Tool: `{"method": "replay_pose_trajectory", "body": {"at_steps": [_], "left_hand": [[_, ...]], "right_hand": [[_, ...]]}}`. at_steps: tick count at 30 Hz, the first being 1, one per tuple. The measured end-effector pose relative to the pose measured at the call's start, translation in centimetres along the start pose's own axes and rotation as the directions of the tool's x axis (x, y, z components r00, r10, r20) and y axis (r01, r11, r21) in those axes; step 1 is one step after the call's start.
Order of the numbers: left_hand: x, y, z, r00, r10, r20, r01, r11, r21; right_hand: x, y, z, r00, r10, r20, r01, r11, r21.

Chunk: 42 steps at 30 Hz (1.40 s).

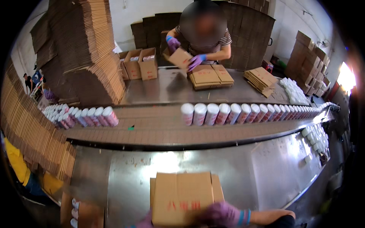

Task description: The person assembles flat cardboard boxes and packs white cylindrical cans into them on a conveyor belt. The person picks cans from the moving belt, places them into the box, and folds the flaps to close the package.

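Low in the head view, a stack of flattened cardboard cartons (182, 193) with red printing lies before me on the metal table. My right hand (221, 213), in a purple glove with a blue cuff, is at the lower right edge of the cartons; its fingers are blurred, and whether they grip is unclear. Only part of my left hand (146, 221), gloved likewise, shows at the lower left edge of the stack, its fingers hidden. An open carton (91, 212) holding several cans stands at the lower left.
Beyond the metal table (228, 171) runs a conveyor belt (154, 134) carrying white-topped cans (212, 114). A co-worker (211, 51) across it handles flat cartons (211, 75). Tall cardboard stacks (42, 125) rise at the left; white lids (316, 138) lie at the right.
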<state>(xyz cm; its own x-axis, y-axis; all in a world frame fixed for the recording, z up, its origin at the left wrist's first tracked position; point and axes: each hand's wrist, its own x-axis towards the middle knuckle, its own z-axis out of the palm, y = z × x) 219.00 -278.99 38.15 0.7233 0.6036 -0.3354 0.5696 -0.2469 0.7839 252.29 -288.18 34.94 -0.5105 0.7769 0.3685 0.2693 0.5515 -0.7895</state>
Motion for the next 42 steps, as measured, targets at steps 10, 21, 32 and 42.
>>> {"method": "replay_pose_trajectory", "body": {"at_steps": [10, 21, 32, 42], "left_hand": [[24.9, 3.7, -19.8, 0.78, 0.525, -0.34, -0.102, 0.643, 0.759], [17.9, 3.9, -18.2, 0.991, 0.12, 0.053, -0.121, 0.685, 0.719], [22.8, 5.3, -15.6, 0.961, -0.102, 0.258, -0.012, 0.914, 0.406], [22.9, 4.4, -19.8, 0.885, 0.375, -0.275, -0.044, 0.656, 0.754]], "right_hand": [[21.4, 17.8, -18.1, 0.895, -0.179, -0.408, -0.303, 0.427, -0.852], [21.1, 6.3, -8.9, 0.831, 0.482, 0.276, -0.142, 0.665, -0.733], [21.0, 11.8, -8.1, 0.798, 0.543, 0.262, -0.22, 0.667, -0.712], [26.8, 11.9, -10.5, 0.997, 0.022, -0.074, -0.077, 0.425, -0.902]]}}
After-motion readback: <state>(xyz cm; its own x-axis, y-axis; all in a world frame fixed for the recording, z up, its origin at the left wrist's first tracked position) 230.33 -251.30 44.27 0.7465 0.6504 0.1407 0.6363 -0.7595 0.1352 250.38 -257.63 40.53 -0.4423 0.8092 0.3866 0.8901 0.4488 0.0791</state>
